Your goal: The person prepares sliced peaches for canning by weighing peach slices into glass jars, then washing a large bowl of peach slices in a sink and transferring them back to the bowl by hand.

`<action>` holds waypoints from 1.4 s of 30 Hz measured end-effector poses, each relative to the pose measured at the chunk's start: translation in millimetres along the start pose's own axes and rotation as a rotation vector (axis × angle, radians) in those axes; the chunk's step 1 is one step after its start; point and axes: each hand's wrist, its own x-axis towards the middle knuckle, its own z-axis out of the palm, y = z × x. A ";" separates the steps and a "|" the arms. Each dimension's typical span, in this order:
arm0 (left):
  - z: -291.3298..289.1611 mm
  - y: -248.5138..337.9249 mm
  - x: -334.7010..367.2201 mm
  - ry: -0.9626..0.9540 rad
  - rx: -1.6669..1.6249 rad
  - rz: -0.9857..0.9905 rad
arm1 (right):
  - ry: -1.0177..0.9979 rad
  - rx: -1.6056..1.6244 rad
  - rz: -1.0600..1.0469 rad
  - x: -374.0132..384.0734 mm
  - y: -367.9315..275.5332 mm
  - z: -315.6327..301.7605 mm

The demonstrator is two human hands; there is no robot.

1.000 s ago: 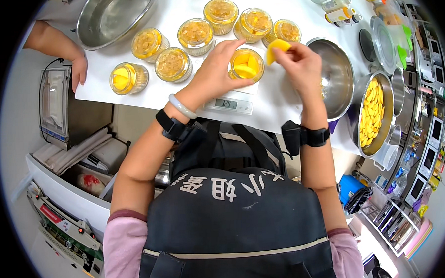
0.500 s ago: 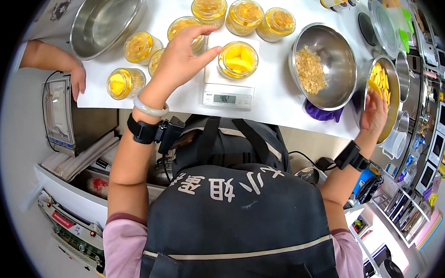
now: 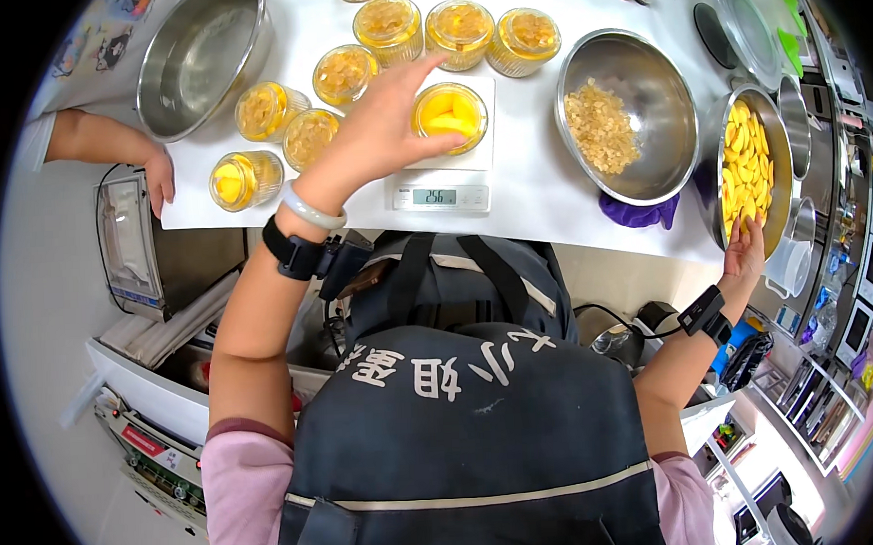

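Observation:
A glass jar [image 3: 448, 119] holding yellow fruit slices sits over the white digital scale [image 3: 440, 197]. My left hand [image 3: 380, 129] curves around the jar's left side, the thumb along its near edge and the fingers behind it. Far to the right, my right hand [image 3: 744, 246] is at the near rim of a steel bowl [image 3: 779, 121] full of yellow fruit slices [image 3: 744, 167]. Its fingertips are bent over the rim among the slices; anything between them is hidden. Left of the scale stands another jar [image 3: 244, 181] with yellow slices.
Several jars topped with amber, jelly-like pieces [image 3: 388, 23] stand beyond my left hand. A steel bowl of amber pieces [image 3: 601, 129] is right of the scale, near a purple cloth [image 3: 638, 212]. At left are a steel basin [image 3: 198, 64] and another person's hand [image 3: 160, 175].
My left hand has closed in around the jar, which sits slightly further left over the scale, and the scale's reading has dropped. My right hand has drawn back toward the bowl's near rim.

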 end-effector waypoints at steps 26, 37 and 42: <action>-127.4 -44.8 47.2 0.263 0.398 -0.176 | 0.204 -0.063 0.038 -18.8 16.9 11.5; -92.7 -148.7 66.6 -0.119 0.434 -0.432 | 0.204 -0.112 0.071 -21.8 14.8 10.6; -85.0 -155.3 69.6 -0.248 0.408 -0.441 | 0.244 -0.132 0.085 -25.5 13.6 7.2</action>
